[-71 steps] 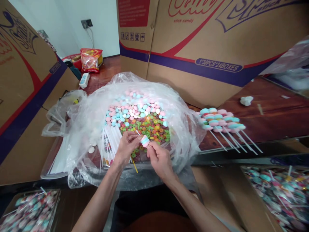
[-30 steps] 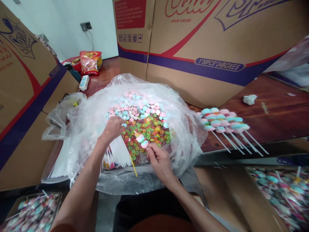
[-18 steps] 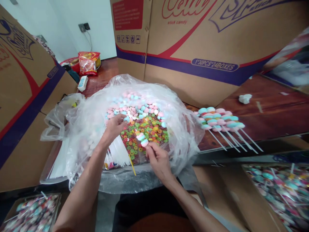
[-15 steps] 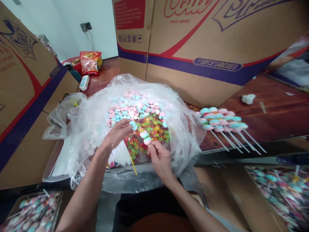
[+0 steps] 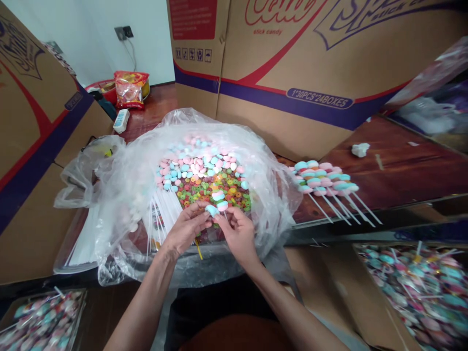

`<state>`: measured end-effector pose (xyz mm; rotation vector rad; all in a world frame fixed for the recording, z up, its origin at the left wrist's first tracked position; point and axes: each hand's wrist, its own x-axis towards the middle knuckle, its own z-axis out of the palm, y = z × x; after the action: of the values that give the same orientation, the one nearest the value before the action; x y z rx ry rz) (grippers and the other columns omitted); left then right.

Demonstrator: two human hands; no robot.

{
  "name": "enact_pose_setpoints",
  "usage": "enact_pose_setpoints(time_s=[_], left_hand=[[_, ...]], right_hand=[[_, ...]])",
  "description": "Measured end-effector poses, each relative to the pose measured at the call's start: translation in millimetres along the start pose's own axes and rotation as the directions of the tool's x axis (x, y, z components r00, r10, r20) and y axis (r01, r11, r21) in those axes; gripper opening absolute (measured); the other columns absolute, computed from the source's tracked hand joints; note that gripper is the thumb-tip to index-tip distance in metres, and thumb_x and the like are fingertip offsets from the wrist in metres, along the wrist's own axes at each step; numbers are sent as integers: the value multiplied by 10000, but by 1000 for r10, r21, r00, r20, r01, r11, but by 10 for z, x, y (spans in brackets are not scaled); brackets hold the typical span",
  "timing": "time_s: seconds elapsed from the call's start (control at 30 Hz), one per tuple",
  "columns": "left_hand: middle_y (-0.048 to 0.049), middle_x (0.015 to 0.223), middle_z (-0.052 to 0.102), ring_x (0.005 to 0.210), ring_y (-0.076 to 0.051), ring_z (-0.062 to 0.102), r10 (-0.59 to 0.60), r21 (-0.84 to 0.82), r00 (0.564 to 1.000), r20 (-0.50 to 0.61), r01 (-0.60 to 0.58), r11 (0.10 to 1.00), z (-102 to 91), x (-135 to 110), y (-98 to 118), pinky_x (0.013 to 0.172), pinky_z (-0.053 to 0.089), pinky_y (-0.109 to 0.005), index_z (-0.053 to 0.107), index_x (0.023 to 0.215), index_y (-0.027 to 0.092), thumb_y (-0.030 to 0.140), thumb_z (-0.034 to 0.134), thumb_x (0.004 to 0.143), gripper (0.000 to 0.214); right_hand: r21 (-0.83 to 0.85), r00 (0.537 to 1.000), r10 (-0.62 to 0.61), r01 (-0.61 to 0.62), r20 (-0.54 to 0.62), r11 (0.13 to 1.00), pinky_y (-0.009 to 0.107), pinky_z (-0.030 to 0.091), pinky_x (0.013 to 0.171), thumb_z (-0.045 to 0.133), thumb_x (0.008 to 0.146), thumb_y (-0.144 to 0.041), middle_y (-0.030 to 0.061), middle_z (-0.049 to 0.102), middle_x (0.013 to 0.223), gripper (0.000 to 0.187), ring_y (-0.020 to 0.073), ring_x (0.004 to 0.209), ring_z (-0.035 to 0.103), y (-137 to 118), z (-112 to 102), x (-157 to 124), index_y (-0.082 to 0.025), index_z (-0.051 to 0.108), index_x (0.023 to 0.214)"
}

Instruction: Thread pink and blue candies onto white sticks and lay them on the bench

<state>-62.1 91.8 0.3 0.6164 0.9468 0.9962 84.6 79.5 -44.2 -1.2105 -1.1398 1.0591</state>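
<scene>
Since the frame half a second ago, the left hand (image 5: 188,226) has come down with a blue sweet (image 5: 212,210) to meet the right hand (image 5: 239,234), and the candy skewer (image 5: 219,197) now stands closer to upright. The skewer is above the near edge of the tabletop (image 5: 402,168), stacked with pastel pieces and bright rings, its short stick pinched in the right hand. The left fingers grip the blue sweet just beside the skewer's lowest piece; the two hands' fingertips nearly meet, and whether they touch is unclear.

The blue sweet looks soft, so a hard squeeze could dent or tear it, and a loose one could let it drop. Tilting the skewer's top down might let its upper pieces slide off.

Behind the hands, a clear plastic bag (image 5: 270,204) spreads from the near edge, showing gummy rings (image 5: 195,187) with pink and blue sweets (image 5: 197,168) beyond. White sticks (image 5: 166,214) fan out near the left hand. Right of the bag, filled skewers (image 5: 323,178) lie in a cluster, their sticks reaching toward the near edge; a bumping arm could knock them off.

A large carton (image 5: 292,63) stands at the back, another carton (image 5: 29,146) at left. Below the near edge, one box of sweets (image 5: 420,287) sits to the right and another box (image 5: 44,317) to the left.
</scene>
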Motion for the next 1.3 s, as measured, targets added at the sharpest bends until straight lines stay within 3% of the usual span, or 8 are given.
enact_pose_setpoints(time_s=[0.27,0.4,0.5,0.67,0.83,1.0,1.13,1.3], left_hand=[[-15,940,708,843,-130,682,23,22,1000,5,-23,999,35,-107,-23,776,533,-232,698,971,200,299,863,690,341],[-13,893,697,828,-118,640,114,163,991,63,-123,979,34,-127,-24,801,500,-231,697,958,189,290,829,741,273],[-34,978,697,935,-163,651,185,257,978,97,-204,945,32,-85,-76,862,505,-273,679,964,192,307,800,770,255],[-40,1061,687,988,-180,650,337,344,941,32,-327,880,39,-10,-196,881,517,-282,704,955,198,345,798,759,263],[-51,1035,746,874,-183,688,276,337,961,-6,-258,906,53,-29,-200,827,538,-294,751,1036,200,404,778,779,329],[-42,982,751,852,-171,679,251,320,966,-68,-217,922,37,-33,-220,791,541,-273,769,992,194,439,802,747,348],[-14,853,717,775,-140,663,223,283,967,-124,-181,942,47,-17,-252,714,533,-237,735,907,187,470,809,722,346],[2,928,711,823,-133,678,255,248,952,-169,-209,946,87,6,-247,724,549,-232,655,935,212,441,805,730,342]], right_hand=[[67,998,60,-60,6,996,263,498,531,625,832,-381,4,658,659,181,148,548,588,-94,6,61,-202,609,807],[93,996,79,-82,34,992,249,461,489,622,824,-389,-7,627,629,186,137,518,549,-121,7,70,-204,609,804],[96,996,78,-82,46,992,233,391,438,622,825,-397,-32,557,582,201,118,484,473,-134,11,71,-203,601,778],[118,997,72,-77,42,990,224,357,437,633,826,-406,-55,475,559,224,104,491,427,-131,12,67,-196,589,762],[121,996,71,-77,53,990,210,339,417,616,842,-421,-50,474,584,222,101,499,419,-130,7,55,-202,590,816],[88,998,44,-48,55,995,215,408,462,606,850,-395,-42,505,611,200,102,522,447,-128,8,63,-201,587,808],[58,997,44,-48,65,997,223,432,482,600,851,-398,-42,504,598,204,110,527,468,-117,3,71,-202,589,797],[43,997,23,-27,79,999,219,404,485,594,864,-386,-46,491,604,203,108,530,468,-124,-4,62,-201,578,783]])
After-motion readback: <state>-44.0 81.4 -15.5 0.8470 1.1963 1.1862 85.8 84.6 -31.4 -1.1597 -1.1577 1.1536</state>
